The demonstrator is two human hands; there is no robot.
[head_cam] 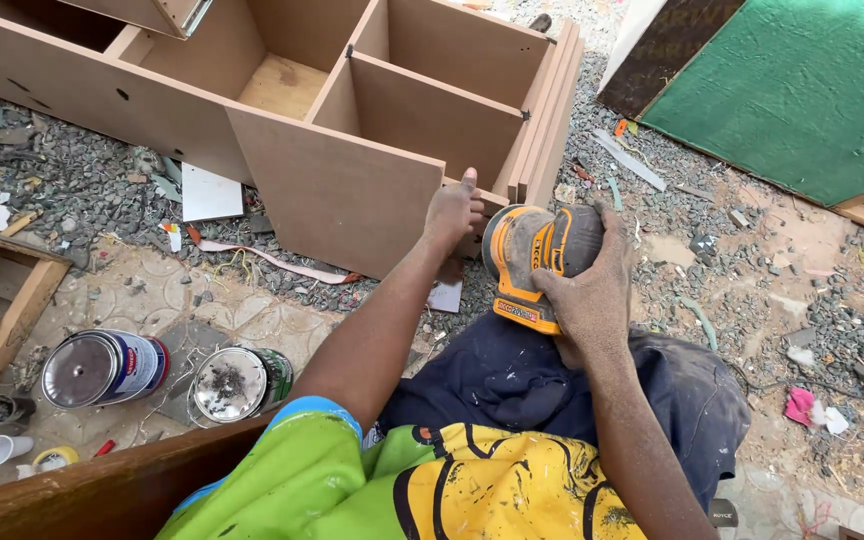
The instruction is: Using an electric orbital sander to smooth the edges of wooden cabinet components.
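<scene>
Against the corner of the brown cabinet [352, 190], the left hand [452, 212] grips the panel's edge, thumb up. Just right of the cabinet, the right hand [592, 290] clasps the top of an orange and grey sander [527, 262] beside that corner. Below the cabinet, two tins [107, 367] lie on the ground.

We see a sander [537, 262] in orange and dark grey, dulled by pale dust, against a plain tan cabinet [352, 120]. Our shirt [432, 485] is lime green with a blue sleeve edge and a yellow print outlined in black, over navy trousers [512, 375]. Two silver-topped tins [167, 375] lie on grey patterned floor [152, 295], near a green board [802, 90] and a pink scrap [800, 405].
</scene>
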